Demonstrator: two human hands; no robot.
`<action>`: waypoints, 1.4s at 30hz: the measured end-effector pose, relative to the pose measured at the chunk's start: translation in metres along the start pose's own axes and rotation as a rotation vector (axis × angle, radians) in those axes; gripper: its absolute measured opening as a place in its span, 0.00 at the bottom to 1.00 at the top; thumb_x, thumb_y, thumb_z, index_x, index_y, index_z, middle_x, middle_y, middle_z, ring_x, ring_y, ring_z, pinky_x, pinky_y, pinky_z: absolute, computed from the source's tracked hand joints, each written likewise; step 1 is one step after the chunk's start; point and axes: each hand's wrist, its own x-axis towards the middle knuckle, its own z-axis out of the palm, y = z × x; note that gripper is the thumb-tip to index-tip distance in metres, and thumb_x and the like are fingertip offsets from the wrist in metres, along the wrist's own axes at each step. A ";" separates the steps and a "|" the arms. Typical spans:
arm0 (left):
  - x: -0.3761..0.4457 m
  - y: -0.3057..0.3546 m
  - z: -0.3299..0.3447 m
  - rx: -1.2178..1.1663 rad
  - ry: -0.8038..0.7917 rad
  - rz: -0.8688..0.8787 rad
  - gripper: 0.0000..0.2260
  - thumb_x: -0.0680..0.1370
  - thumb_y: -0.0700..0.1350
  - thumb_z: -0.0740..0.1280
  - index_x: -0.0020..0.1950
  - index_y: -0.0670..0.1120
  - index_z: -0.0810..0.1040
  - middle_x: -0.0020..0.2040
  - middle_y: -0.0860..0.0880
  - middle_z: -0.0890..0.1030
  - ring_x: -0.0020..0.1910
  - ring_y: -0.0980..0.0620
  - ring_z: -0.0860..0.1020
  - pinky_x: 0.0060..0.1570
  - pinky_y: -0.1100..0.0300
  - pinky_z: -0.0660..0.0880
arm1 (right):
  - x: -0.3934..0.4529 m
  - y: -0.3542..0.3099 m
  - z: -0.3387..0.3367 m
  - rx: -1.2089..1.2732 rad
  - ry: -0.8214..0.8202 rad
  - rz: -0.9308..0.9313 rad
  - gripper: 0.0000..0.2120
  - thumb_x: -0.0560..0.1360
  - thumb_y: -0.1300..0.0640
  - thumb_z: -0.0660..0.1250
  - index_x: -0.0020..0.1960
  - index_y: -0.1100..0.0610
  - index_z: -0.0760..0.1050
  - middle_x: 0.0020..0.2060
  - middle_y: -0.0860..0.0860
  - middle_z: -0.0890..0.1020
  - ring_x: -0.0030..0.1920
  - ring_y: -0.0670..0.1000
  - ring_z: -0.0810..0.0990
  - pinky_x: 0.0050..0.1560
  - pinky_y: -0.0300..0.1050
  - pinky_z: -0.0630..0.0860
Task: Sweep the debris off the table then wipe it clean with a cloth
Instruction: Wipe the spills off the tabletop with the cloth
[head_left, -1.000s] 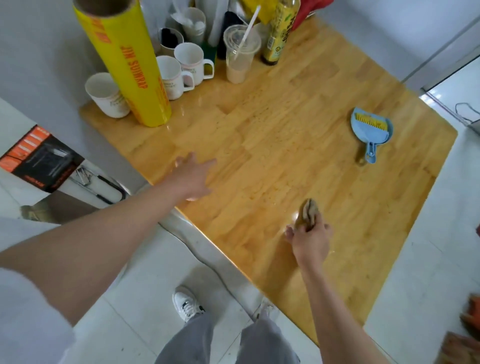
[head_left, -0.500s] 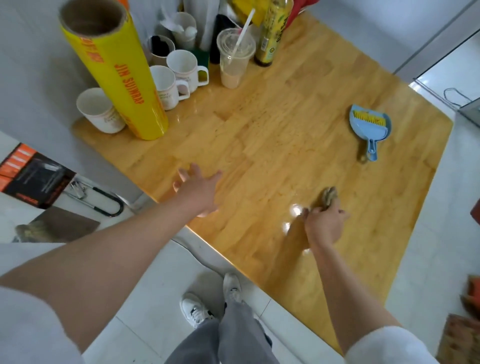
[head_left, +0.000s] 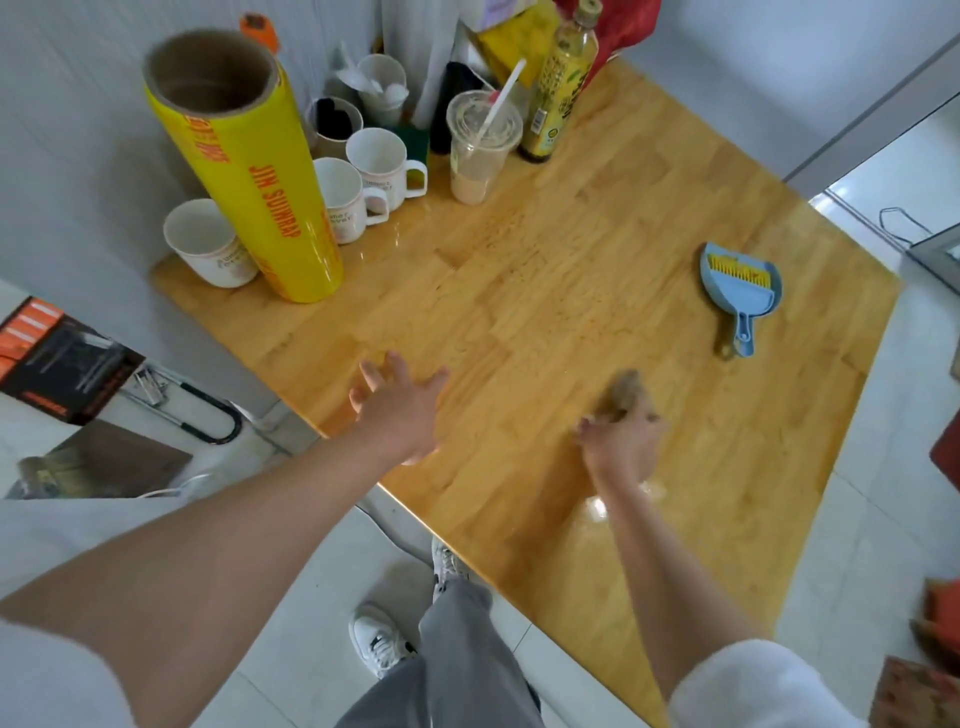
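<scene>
- Dustpan (head_left: 740, 283), blue plastic: lies flat near the far right edge of the tabletop (head_left: 545, 291), handle toward the person; a small brush with yellow bristles (head_left: 737, 270) lies inside it.
- Clear plastic cup (head_left: 480, 148): lidded, a white straw through the lid, a little pale drink at the bottom.
- White mugs, three: one (head_left: 208, 244) left of the yellow roll, two (head_left: 382, 166) right of it; what they hold cannot be told.
- Cylindrical holder (head_left: 335, 122): stands behind the mugs with something dark inside.
- Clear tumbler (head_left: 382, 85): at the back, white items in it.
- Yellow film roll (head_left: 244, 171): stands upright on its end, hollow cardboard core open at the top, orange lettering down the side.
- Bottle (head_left: 558, 91): yellow label, just right of the plastic cup.
- Cloth (head_left: 623, 395), brownish, bunched: on the tabletop near the front middle, blurred, well apart from the dustpan.
- Right hand (head_left: 621, 441): fingers curled round the cloth, pressing it to the wood.
- Left hand (head_left: 397, 408): fingers spread, over the near left edge; contact with the wood cannot be told.
- Tabletop: light wood blocks, glossy, a bright glare patch beside the right forearm.
- Floor (head_left: 322, 597): pale tiles; white shoes and grey trousers below.
</scene>
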 end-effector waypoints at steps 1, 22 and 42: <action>0.000 0.000 -0.001 0.000 -0.003 -0.001 0.43 0.77 0.57 0.69 0.79 0.62 0.40 0.78 0.35 0.36 0.75 0.25 0.42 0.72 0.34 0.56 | -0.016 -0.011 0.017 -0.051 -0.052 -0.197 0.23 0.74 0.57 0.70 0.66 0.48 0.70 0.62 0.53 0.70 0.43 0.55 0.82 0.42 0.50 0.82; 0.084 0.016 -0.082 -0.038 0.037 -0.108 0.54 0.69 0.68 0.71 0.80 0.55 0.36 0.79 0.38 0.41 0.75 0.28 0.48 0.71 0.37 0.62 | 0.031 -0.034 -0.004 -0.323 -0.460 -0.861 0.17 0.77 0.58 0.69 0.66 0.49 0.77 0.63 0.48 0.73 0.35 0.39 0.79 0.37 0.26 0.74; 0.087 0.033 -0.092 0.055 -0.048 -0.138 0.57 0.71 0.65 0.71 0.79 0.49 0.31 0.76 0.28 0.43 0.74 0.25 0.52 0.65 0.41 0.71 | 0.157 -0.050 -0.026 0.011 0.079 -0.025 0.15 0.73 0.50 0.68 0.59 0.47 0.74 0.54 0.53 0.72 0.36 0.54 0.82 0.45 0.52 0.82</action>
